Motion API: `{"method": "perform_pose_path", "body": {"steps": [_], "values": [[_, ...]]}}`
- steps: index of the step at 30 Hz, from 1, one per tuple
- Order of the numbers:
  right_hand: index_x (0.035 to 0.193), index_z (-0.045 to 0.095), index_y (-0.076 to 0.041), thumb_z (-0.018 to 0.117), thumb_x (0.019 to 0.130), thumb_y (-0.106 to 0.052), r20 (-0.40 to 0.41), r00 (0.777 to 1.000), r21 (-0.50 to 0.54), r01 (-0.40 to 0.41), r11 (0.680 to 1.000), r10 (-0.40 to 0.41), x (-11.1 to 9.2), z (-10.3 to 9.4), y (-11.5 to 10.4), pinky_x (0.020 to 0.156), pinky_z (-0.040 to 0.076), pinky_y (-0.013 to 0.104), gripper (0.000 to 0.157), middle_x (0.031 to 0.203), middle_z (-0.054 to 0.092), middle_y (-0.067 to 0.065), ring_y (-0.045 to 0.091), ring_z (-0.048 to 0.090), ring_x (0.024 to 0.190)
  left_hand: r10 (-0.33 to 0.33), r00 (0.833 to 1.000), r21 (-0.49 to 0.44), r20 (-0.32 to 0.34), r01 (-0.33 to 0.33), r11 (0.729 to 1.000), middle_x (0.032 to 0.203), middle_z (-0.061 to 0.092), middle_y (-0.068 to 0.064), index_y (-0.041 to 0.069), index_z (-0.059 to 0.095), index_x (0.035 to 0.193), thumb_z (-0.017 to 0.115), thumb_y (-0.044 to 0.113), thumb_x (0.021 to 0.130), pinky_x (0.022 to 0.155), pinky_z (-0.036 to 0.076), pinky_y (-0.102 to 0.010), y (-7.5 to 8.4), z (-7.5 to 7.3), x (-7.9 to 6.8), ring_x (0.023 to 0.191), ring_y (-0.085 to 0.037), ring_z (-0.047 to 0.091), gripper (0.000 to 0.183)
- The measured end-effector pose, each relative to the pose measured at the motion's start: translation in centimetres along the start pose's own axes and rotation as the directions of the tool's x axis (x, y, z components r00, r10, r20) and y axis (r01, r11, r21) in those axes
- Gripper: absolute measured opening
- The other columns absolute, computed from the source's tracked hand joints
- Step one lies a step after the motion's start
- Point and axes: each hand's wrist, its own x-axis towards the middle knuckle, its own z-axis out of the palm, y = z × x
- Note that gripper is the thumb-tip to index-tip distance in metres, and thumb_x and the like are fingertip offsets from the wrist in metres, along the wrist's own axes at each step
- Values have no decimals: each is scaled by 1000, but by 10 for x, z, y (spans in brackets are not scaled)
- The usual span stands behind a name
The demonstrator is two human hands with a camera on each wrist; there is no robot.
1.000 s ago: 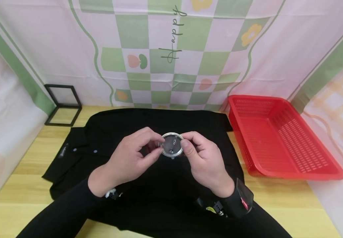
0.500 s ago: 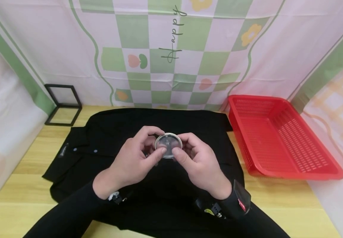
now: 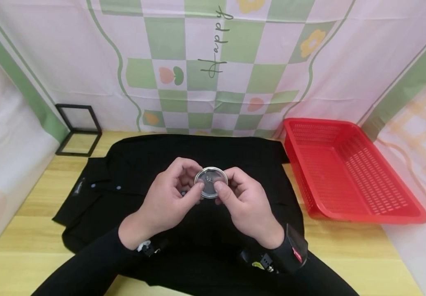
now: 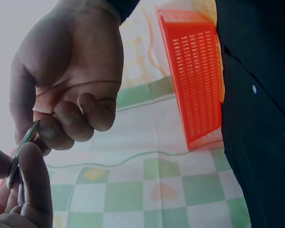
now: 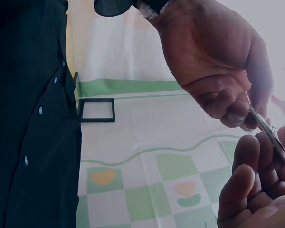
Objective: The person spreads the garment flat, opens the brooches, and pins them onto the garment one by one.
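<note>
Both hands hold a small round disc with a silver rim and a dark, glassy face point(image 3: 210, 189) in front of the body. My left hand point(image 3: 166, 195) pinches its left edge, thumb on the near face. On the opposite edge, my right hand point(image 3: 247, 203) has the same kind of pinch. Seen nearly edge-on in the left wrist view, the disc point(image 4: 27, 135) is thin. The right wrist view also shows the disc point(image 5: 266, 129) side-on, between the fingertips of both hands. Below them lies a black buttoned shirt point(image 3: 213, 150), spread out sideways with its collar to the left.
A red plastic basket point(image 3: 346, 176) stands on the right, at the shirt's hem. Far left, a black hinged frame point(image 3: 77, 143) stands on the wooden table point(image 3: 24, 242). A checked cloth point(image 3: 201, 74) hangs behind the table as a backdrop.
The disc first shifted left and tilted, then moved slightly back right. My left fingers have gone from the disc's left side to a firmer pinch on its edge; the right thumb slid further over the face.
</note>
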Motion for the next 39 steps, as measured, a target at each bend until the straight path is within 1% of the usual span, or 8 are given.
{"method": "perform_pose_path", "body": {"steps": [8,18,26,30,32,34,37,39], "values": [[101,63,-7,62,97,-3,-10,1000,-13,16,1000,-16,-1,0,1,65,56,34,5,87,65,-1,20,63,69,6,1000,-50,2,-6,999,86,61,-1,4,58,122,65,-5,92,56,57,-31,0,5,-2,64,-13,64,32],[100,63,-4,63,98,-7,-42,999,-30,0,1000,-1,-2,2,-1,63,55,32,3,82,64,-2,21,62,67,56,998,-80,-14,-57,995,85,62,-3,2,58,122,65,-8,92,56,57,-31,3,7,-1,63,-14,64,33],[100,62,-4,63,98,-8,-23,1000,-28,-21,999,20,-2,1,-1,64,56,33,4,84,64,-1,22,62,69,55,998,-60,-13,-55,997,83,61,-2,2,59,121,65,-7,91,55,57,-31,3,7,-1,62,-13,64,31],[110,63,-9,67,96,-9,-16,1000,-119,-11,993,9,-2,-2,-4,65,55,31,14,90,66,-5,16,63,74,43,999,-14,-16,-44,999,82,59,0,3,58,119,65,-7,91,54,56,-30,2,6,1,61,-11,63,31],[117,63,-9,71,93,-9,-37,997,-224,61,973,-72,-2,-4,-5,67,53,29,26,98,65,-4,14,62,80,21,1000,-2,-19,-21,1000,81,58,0,4,57,119,65,-6,91,54,56,-29,3,5,1,61,-10,64,31],[119,64,-7,74,89,-9,-66,979,-329,161,931,-193,0,-5,-5,69,51,28,32,104,62,0,16,60,87,-4,1000,8,-18,5,1000,81,58,0,5,55,119,65,-6,92,54,56,-29,3,4,2,62,-10,64,31],[111,70,-4,76,86,-11,-83,929,-434,292,852,-360,3,-5,-4,72,46,25,26,107,57,9,20,56,93,-36,999,14,-7,37,999,82,57,1,6,54,120,65,-4,92,55,56,-29,4,5,2,62,-10,64,32],[100,74,-5,75,87,-13,-75,902,-466,345,815,-425,4,-5,-3,70,44,26,15,102,56,10,23,55,90,-38,999,18,2,38,999,82,57,1,6,54,120,65,-4,92,55,56,-29,4,6,2,62,-9,64,31]]}}
